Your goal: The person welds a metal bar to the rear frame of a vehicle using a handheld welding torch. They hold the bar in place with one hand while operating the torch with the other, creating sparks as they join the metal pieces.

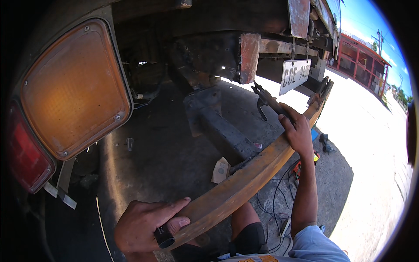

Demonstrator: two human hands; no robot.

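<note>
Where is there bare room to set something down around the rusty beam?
Bare room: the sunlit pavement between the shadow and the red building; the shaded floor between the amber lamp and the black bracket, except a clear cup. Crowded: beneath the beam beside the right forearm, where cables coil, and around the right hand and its black clamp tool.
</note>
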